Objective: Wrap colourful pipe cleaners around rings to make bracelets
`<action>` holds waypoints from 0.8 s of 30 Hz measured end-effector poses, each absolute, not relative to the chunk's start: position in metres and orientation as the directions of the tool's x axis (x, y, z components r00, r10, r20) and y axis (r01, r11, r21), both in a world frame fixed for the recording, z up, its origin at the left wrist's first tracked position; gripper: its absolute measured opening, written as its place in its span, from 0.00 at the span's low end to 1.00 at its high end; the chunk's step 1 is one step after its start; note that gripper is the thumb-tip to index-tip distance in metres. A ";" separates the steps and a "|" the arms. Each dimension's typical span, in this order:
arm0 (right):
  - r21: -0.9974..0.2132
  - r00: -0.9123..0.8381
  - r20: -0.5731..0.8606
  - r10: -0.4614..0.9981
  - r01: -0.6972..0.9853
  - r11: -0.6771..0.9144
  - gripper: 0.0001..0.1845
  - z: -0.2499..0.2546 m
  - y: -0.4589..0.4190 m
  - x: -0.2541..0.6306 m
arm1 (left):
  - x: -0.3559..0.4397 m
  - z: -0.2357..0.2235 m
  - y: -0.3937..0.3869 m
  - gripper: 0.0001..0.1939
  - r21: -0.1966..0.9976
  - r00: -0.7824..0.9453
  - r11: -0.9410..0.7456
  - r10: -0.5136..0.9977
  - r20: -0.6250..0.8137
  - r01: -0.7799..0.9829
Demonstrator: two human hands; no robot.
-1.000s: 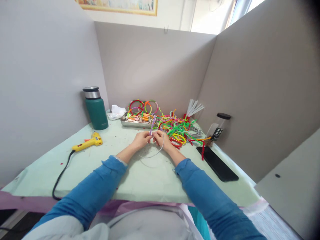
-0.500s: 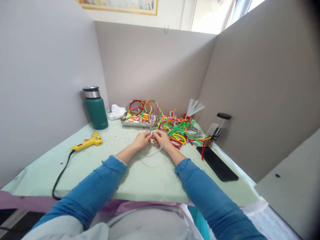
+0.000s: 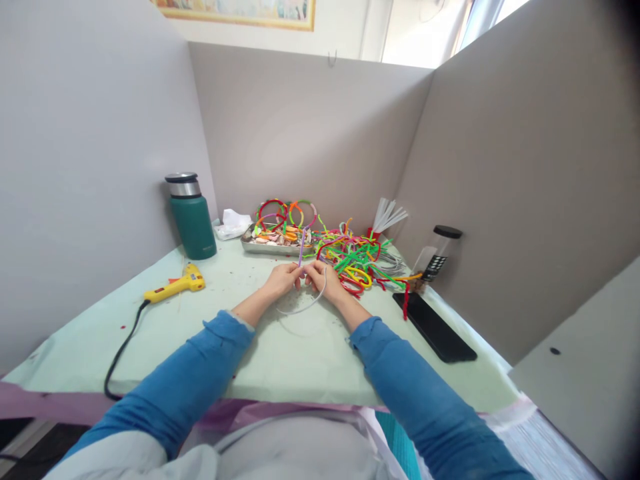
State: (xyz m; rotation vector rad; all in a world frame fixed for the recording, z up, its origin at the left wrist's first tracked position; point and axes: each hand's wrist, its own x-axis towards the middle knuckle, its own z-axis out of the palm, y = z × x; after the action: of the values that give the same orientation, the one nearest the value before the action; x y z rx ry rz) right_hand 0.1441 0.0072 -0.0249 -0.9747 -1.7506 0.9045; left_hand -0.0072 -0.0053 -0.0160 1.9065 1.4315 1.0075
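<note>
My left hand [image 3: 283, 279] and my right hand [image 3: 324, 279] meet fingertip to fingertip above the middle of the table. Between them they pinch a purple pipe cleaner [image 3: 302, 248], whose free end points up and away from me. A thin white wire [image 3: 304, 310] runs from my right fingers and curves down and left in an open loop over the tabletop. The fingers of both hands are closed; the exact spot where pipe cleaner and wire meet is hidden by them. Just beyond lies a tangled heap of coloured pipe cleaners [image 3: 363, 253].
A metal tray [image 3: 277, 250] of small pieces stands behind my hands, with colourful rings [image 3: 303, 203] above it. On the left are a yellow glue gun [image 3: 175, 287] and a green bottle [image 3: 193, 223]. To the right lie a black phone [image 3: 435, 327] and a clear container [image 3: 440, 253].
The purple pipe cleaner's free end has swung slightly left and now stands more upright. The wire loop has shifted a little. Both hands stay in nearly the same place.
</note>
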 end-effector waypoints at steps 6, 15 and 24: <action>-0.879 -0.281 0.355 0.891 0.225 0.421 0.17 -0.023 0.006 0.144 | -0.007 -0.017 -0.005 0.22 0.798 0.141 -0.271 0.963 0.232 0.539; -0.890 -0.282 0.347 0.894 0.202 0.409 0.16 -0.022 0.004 0.144 | -0.006 -0.012 -0.009 0.20 0.765 0.133 -0.272 0.961 0.241 0.584; -0.883 -0.288 0.344 0.894 0.226 0.412 0.17 -0.023 0.005 0.145 | -0.006 -0.014 -0.007 0.20 0.744 0.149 -0.291 0.956 0.254 0.601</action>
State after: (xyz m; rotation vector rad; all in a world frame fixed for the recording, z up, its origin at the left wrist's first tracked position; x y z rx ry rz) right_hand 0.1445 0.0051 -0.0228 -0.9749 -1.7584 0.9217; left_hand -0.0064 -0.0071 -0.0142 1.9581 1.4812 0.9894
